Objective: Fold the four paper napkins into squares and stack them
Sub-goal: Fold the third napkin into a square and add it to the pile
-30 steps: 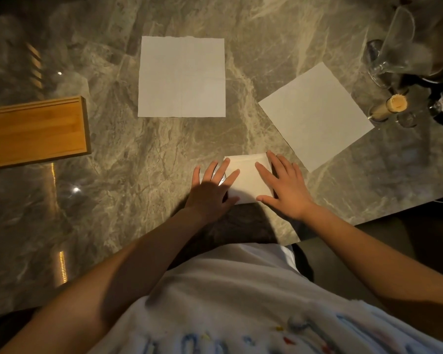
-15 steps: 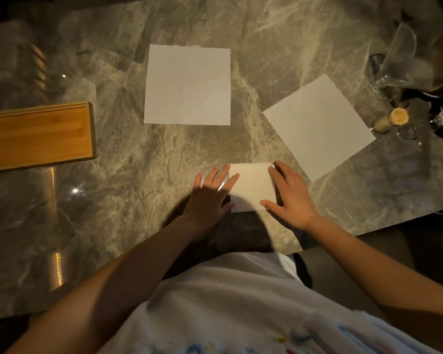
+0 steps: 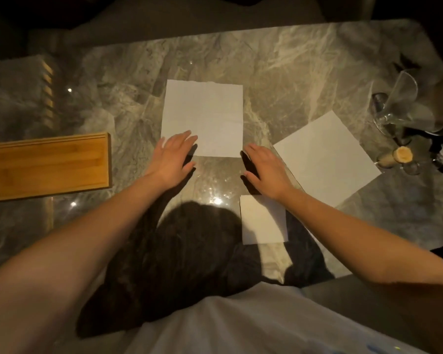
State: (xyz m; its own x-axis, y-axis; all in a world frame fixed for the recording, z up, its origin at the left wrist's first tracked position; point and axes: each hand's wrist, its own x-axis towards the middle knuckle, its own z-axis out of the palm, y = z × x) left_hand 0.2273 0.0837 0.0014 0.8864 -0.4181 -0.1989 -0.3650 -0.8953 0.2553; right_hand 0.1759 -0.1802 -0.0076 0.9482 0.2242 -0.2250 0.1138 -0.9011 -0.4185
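Note:
A small folded white napkin square [image 3: 262, 221] lies near the table's front edge, partly under my right forearm. Farther out, an unfolded white napkin [image 3: 207, 113] lies flat in the middle. My left hand [image 3: 173, 159] has straight fingers reaching onto that napkin's near left corner. My right hand [image 3: 265, 169] hovers with straight fingers just off its near right corner, holding nothing. A second unfolded napkin [image 3: 325, 157] lies at an angle to the right.
The marble table [image 3: 113, 226] holds a wooden tray [image 3: 46, 167] at the left. At the right edge stand a tipped glass jug [image 3: 399, 103], a small corked bottle [image 3: 394, 157] and dark objects. My white shirt fills the bottom.
Both hands have left the folded napkin square and reached forward to the near edge of the middle unfolded napkin. The view has tilted so the folded square now lies lower.

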